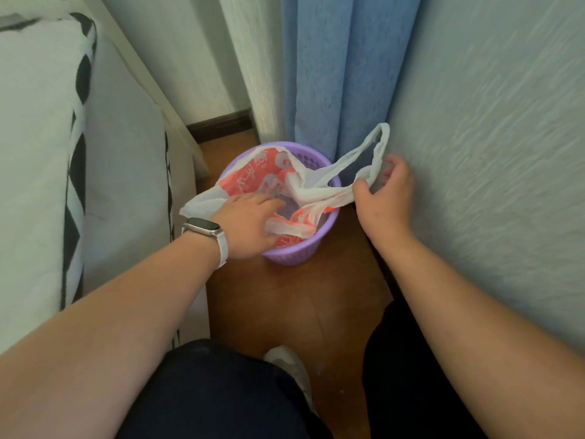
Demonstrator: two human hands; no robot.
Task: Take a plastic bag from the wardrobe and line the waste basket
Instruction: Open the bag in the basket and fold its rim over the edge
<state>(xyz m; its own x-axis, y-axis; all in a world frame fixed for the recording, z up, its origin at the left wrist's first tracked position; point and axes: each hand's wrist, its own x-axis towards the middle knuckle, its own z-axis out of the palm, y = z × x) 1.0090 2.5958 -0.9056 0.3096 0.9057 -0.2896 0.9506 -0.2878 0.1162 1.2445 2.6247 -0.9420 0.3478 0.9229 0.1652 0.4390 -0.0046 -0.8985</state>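
A purple waste basket (296, 253) with a perforated wall stands on the wooden floor in the corner. A white plastic bag with red print (253, 182) lies over and inside its mouth, spilling past the left rim. My left hand (250, 224), a watch on its wrist, presses into the bag at the basket's near-left rim. My right hand (384, 198) is to the right of the basket and grips the bag's white handles, one loop sticking up beside the wall.
A bed with a white cover and black-patterned edge (79, 185) fills the left. Blue curtain (335, 74) hangs behind the basket, and a textured wall (490, 153) runs close on the right. My dark-trousered legs and a shoe (288, 365) are at the bottom.
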